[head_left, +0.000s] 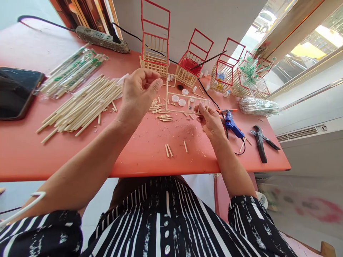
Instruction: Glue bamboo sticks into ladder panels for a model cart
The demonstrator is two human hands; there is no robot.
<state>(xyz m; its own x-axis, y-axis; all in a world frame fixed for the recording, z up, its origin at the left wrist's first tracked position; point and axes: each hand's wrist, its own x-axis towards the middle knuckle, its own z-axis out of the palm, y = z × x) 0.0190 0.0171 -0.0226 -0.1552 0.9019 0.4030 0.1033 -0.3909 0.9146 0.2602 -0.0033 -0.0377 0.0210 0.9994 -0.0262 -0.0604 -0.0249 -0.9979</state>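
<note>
Orange-red bench (150, 157) runs beneath a pale wall, a blue glue gun (232, 125) near its right end. Just left of the glue gun, the right hand (210, 122) pinches one end of a small stick frame (188, 103) between thumb and fingers, which partly hide that end; the rest of the frame reaches leftward out of the grip. Farther left of the glue gun, the left hand (139, 93) is raised beside the frame's tall upright, its fingers curled toward the thumb; whether they touch the frame or hold something small, I cannot tell. Farthest left of the glue gun, a phone (18, 93) is cut off by the view's edge. Beyond the glue gun, green tinsel (249, 73) partly hides the rightmost red-topped stick models (154, 64).
</note>
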